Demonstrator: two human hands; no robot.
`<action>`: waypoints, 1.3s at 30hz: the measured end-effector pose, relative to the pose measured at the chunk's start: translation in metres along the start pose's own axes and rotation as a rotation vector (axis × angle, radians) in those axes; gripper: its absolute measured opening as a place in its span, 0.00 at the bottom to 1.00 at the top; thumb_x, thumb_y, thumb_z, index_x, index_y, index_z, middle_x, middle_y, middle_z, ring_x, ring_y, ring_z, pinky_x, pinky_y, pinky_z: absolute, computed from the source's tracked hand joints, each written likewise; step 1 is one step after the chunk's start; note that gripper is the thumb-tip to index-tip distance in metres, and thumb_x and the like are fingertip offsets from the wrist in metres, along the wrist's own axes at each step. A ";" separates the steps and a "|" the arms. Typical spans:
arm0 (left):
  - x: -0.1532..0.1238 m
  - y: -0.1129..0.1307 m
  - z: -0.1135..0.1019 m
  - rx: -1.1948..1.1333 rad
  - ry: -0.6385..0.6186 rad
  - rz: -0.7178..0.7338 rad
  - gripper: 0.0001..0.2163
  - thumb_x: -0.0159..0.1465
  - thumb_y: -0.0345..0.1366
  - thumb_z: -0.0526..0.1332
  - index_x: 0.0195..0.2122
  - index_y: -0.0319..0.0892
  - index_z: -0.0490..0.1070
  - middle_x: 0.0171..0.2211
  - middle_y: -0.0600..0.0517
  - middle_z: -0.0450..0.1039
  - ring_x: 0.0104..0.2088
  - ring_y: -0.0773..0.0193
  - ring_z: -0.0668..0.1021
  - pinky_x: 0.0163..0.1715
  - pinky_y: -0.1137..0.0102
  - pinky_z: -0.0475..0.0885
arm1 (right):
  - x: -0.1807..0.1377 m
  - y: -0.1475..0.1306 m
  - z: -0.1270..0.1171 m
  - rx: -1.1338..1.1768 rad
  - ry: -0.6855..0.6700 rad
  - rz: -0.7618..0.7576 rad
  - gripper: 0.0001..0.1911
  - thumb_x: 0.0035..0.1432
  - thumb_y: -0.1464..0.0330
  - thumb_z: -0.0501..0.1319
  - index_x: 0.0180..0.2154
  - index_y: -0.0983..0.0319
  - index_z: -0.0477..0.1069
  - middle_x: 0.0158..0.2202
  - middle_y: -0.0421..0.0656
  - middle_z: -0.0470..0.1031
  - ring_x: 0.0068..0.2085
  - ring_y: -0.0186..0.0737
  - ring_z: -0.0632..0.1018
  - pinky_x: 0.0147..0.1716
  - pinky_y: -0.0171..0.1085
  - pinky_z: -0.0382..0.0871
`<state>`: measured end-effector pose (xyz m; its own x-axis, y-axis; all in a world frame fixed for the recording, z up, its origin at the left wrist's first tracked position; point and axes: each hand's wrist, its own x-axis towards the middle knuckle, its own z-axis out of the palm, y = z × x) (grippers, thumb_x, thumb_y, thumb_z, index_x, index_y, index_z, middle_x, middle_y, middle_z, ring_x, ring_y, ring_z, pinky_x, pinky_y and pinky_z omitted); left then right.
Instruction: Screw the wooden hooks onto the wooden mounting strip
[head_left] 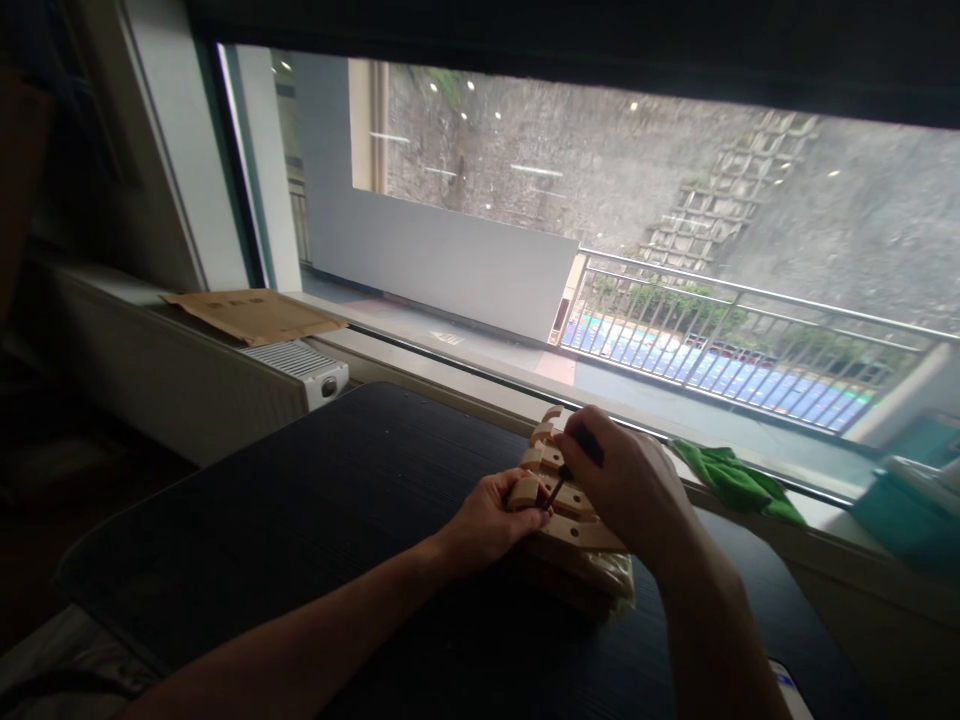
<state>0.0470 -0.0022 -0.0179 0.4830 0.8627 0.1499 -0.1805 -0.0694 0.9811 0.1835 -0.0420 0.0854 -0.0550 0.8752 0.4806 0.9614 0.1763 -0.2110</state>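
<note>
My right hand (630, 480) is closed round the dark handle of a screwdriver (555, 490), whose thin shaft slants down to the left. Its tip meets a pale wooden assembly (589, 532) beside my left fingertips; the exact contact point is hidden. This assembly has a row of curved pieces along its left side and flat strips with round dark holes. My left hand (487, 515) pinches the nearest curved wooden piece (523, 492) between thumb and fingers. Under the assembly lies a bundle in clear plastic (616, 575), partly in shadow.
Everything rests on a dark table (322, 520) beside a large window. A green cloth (739, 482) and a teal container (900, 515) sit along the sill at right. Left of the table, a brown envelope (255, 312) lies over a white radiator (300, 370). A phone-like object (784, 680) shows at lower right.
</note>
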 end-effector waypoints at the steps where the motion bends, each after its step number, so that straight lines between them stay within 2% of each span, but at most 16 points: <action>1: 0.000 0.000 0.000 0.000 -0.003 -0.002 0.08 0.50 0.33 0.66 0.29 0.38 0.69 0.26 0.55 0.67 0.28 0.69 0.68 0.30 0.75 0.63 | 0.000 -0.001 0.001 -0.023 0.013 0.000 0.09 0.59 0.59 0.53 0.31 0.56 0.66 0.20 0.35 0.69 0.21 0.33 0.65 0.23 0.33 0.48; 6: -0.001 0.001 0.000 0.027 0.017 -0.011 0.07 0.49 0.32 0.66 0.29 0.38 0.70 0.25 0.57 0.66 0.26 0.70 0.66 0.28 0.76 0.62 | 0.006 0.009 0.009 -0.097 0.037 0.147 0.12 0.58 0.58 0.52 0.27 0.58 0.63 0.18 0.36 0.67 0.21 0.34 0.63 0.23 0.33 0.47; 10: 0.000 0.001 -0.001 0.050 0.020 -0.012 0.07 0.50 0.32 0.66 0.29 0.38 0.70 0.26 0.56 0.67 0.27 0.70 0.67 0.29 0.76 0.63 | 0.006 0.017 0.005 -0.128 0.011 0.217 0.17 0.59 0.54 0.50 0.26 0.58 0.63 0.18 0.38 0.68 0.22 0.36 0.65 0.23 0.34 0.48; 12: 0.000 0.001 -0.001 0.042 0.017 -0.004 0.07 0.50 0.32 0.66 0.29 0.37 0.70 0.26 0.56 0.67 0.28 0.70 0.67 0.29 0.76 0.63 | 0.004 0.016 -0.001 -0.088 -0.020 0.184 0.16 0.58 0.55 0.51 0.28 0.57 0.67 0.20 0.38 0.70 0.23 0.36 0.66 0.24 0.34 0.49; 14: -0.001 0.001 0.000 0.033 0.009 0.006 0.07 0.50 0.32 0.65 0.30 0.37 0.70 0.27 0.56 0.67 0.28 0.70 0.67 0.30 0.76 0.63 | 0.001 0.013 -0.006 -0.010 -0.057 0.118 0.12 0.58 0.57 0.52 0.35 0.55 0.69 0.24 0.38 0.73 0.24 0.36 0.68 0.24 0.34 0.51; 17: -0.001 0.000 -0.001 0.030 0.001 0.008 0.07 0.50 0.32 0.65 0.30 0.37 0.70 0.27 0.56 0.66 0.27 0.70 0.67 0.29 0.76 0.63 | -0.002 0.009 -0.009 0.049 -0.075 0.041 0.12 0.58 0.60 0.52 0.43 0.52 0.68 0.25 0.36 0.73 0.24 0.35 0.69 0.26 0.34 0.53; 20: 0.000 -0.001 -0.001 0.031 0.004 0.004 0.07 0.50 0.32 0.65 0.29 0.37 0.70 0.26 0.56 0.66 0.27 0.70 0.67 0.29 0.76 0.63 | -0.001 0.010 -0.005 0.022 -0.058 0.041 0.10 0.58 0.58 0.53 0.37 0.54 0.68 0.22 0.35 0.72 0.22 0.35 0.68 0.25 0.34 0.51; 23: 0.001 -0.002 -0.001 0.027 0.001 -0.010 0.08 0.50 0.32 0.65 0.30 0.37 0.70 0.26 0.56 0.67 0.27 0.70 0.67 0.29 0.75 0.63 | 0.002 0.013 0.000 -0.035 -0.039 0.100 0.12 0.57 0.56 0.53 0.29 0.56 0.65 0.19 0.35 0.70 0.22 0.35 0.66 0.23 0.34 0.49; 26: 0.000 -0.004 -0.001 0.026 0.002 -0.003 0.08 0.50 0.32 0.66 0.30 0.38 0.70 0.26 0.56 0.67 0.27 0.70 0.67 0.29 0.75 0.63 | 0.004 0.014 0.002 -0.104 -0.033 0.139 0.14 0.58 0.55 0.52 0.26 0.57 0.63 0.18 0.36 0.68 0.22 0.35 0.64 0.23 0.34 0.48; 28: 0.000 -0.004 -0.001 0.029 -0.003 0.006 0.07 0.50 0.32 0.66 0.30 0.38 0.70 0.27 0.55 0.68 0.28 0.70 0.68 0.29 0.75 0.64 | 0.003 0.011 0.000 -0.125 -0.033 0.121 0.14 0.57 0.56 0.52 0.27 0.57 0.64 0.19 0.36 0.68 0.22 0.35 0.64 0.23 0.34 0.47; 31: 0.000 -0.003 -0.001 0.030 -0.006 0.013 0.08 0.51 0.33 0.66 0.30 0.37 0.70 0.28 0.54 0.70 0.29 0.68 0.69 0.31 0.74 0.64 | -0.001 0.003 -0.006 -0.084 -0.051 0.057 0.08 0.58 0.61 0.52 0.35 0.55 0.67 0.22 0.36 0.71 0.22 0.35 0.66 0.24 0.33 0.48; 35: 0.001 -0.001 -0.002 0.023 -0.025 0.015 0.08 0.51 0.33 0.65 0.31 0.38 0.70 0.29 0.52 0.71 0.31 0.66 0.71 0.33 0.72 0.66 | -0.005 -0.008 -0.010 -0.077 -0.049 0.041 0.13 0.57 0.67 0.52 0.45 0.54 0.65 0.23 0.36 0.73 0.23 0.35 0.69 0.23 0.33 0.48; 39: 0.000 0.000 -0.001 0.040 -0.009 0.013 0.08 0.50 0.33 0.65 0.30 0.38 0.70 0.28 0.53 0.69 0.29 0.66 0.70 0.32 0.73 0.65 | -0.001 -0.004 -0.003 -0.071 -0.024 0.032 0.10 0.58 0.62 0.53 0.41 0.57 0.65 0.22 0.36 0.71 0.22 0.35 0.68 0.23 0.33 0.48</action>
<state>0.0462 -0.0013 -0.0181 0.4890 0.8569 0.1632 -0.1522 -0.1004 0.9832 0.1803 -0.0446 0.0882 -0.0298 0.8908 0.4535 0.9795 0.1165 -0.1643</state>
